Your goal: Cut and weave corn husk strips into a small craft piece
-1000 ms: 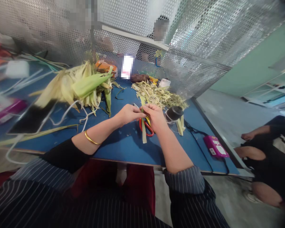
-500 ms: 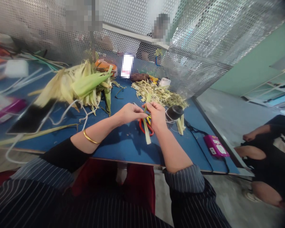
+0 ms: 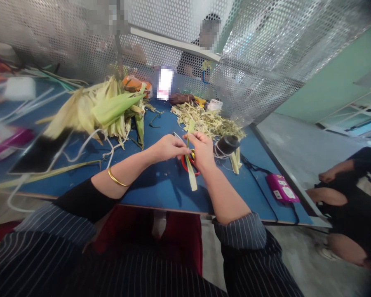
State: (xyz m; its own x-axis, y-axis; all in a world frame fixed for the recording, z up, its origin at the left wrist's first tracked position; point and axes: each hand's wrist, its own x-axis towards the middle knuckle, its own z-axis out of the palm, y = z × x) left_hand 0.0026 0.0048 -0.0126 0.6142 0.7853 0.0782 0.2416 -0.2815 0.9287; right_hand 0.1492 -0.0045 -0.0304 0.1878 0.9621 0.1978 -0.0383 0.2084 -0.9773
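Between my two hands runs a narrow pale-green strip of corn husk (image 3: 191, 177), its lower end hanging free toward me. My left hand (image 3: 170, 147) pinches it from the left, fingers closed. My right hand (image 3: 202, 150), also closed, grips it a little higher; the upper end pokes out above the fingers. On the table beneath lie scissors with red-and-yellow handles (image 3: 185, 166), partly covered by my hands. Just right of my right hand a black spool of thread (image 3: 226, 146) lies on its side.
Whole corn husks (image 3: 108, 107) are heaped at left on the blue table (image 3: 154, 185); husk scraps (image 3: 204, 119) pile up behind my hands. A lit phone (image 3: 165, 82) leans at the back. A purple packet (image 3: 281, 188) sits at right, near a seated person (image 3: 352, 198).
Both hands keep their pinch on the husk strip, which has shifted slightly, its lower end swinging a bit to the right. More of the scissor blade shows beside my left fingers.
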